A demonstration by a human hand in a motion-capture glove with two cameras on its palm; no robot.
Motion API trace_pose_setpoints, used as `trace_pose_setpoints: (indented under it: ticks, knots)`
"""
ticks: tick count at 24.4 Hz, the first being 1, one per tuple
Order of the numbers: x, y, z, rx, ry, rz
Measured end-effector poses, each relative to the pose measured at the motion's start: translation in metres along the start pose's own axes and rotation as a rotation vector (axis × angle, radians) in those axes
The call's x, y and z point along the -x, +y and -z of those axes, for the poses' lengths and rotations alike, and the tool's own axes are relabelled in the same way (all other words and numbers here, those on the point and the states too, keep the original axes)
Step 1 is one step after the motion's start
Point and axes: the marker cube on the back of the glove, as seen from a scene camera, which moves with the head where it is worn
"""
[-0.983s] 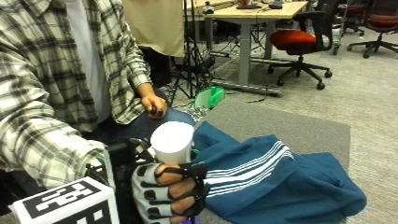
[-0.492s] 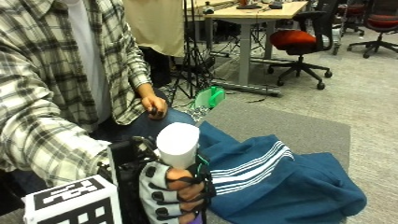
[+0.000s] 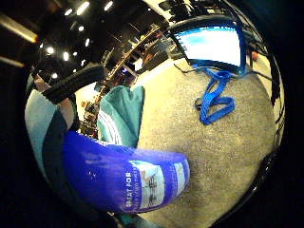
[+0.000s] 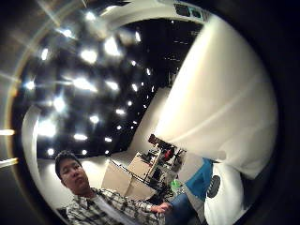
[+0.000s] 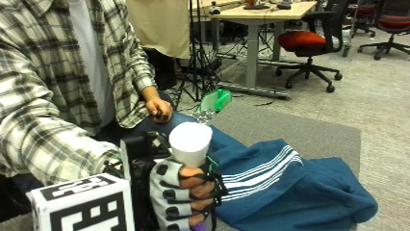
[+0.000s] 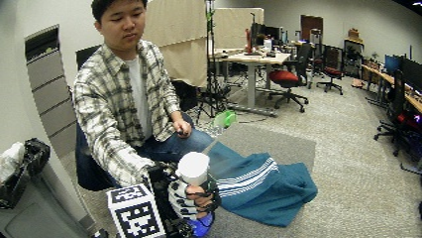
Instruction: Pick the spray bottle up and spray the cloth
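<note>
My gloved right hand grips the spray bottle upright at the near edge of the table, fingers curled around its body. The bottle's white head sticks up above the fist, and its purple base shows below it. In the little finger side palm view the purple labelled body lies close against the palm. The white head fills much of the thumb side palm view. The teal cloth with white stripes lies crumpled on the grey tabletop, just to the right of the bottle.
The person's bare left hand rests at the table's far-left edge, beside a clear bottle with a green cap. A blue strap lies on the carpet. Office chairs and a desk stand behind.
The right hand has shifted the bottle slightly to the right, toward the cloth, and a little higher. The cloth and the left hand have not moved.
</note>
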Motion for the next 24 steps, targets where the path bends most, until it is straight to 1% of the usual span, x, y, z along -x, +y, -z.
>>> trace_pose_setpoints:
  ticks: [3, 5, 12, 24]
  knots:
    - [0.006, -0.002, -0.004, 0.030, 0.050, 0.049]
    - [0.013, -0.003, -0.005, 0.078, 0.101, 0.073]
    - [0.051, -0.021, -0.019, 0.194, 0.275, 0.164]
    - [0.113, -0.027, -0.087, 0.408, 0.501, 0.341]
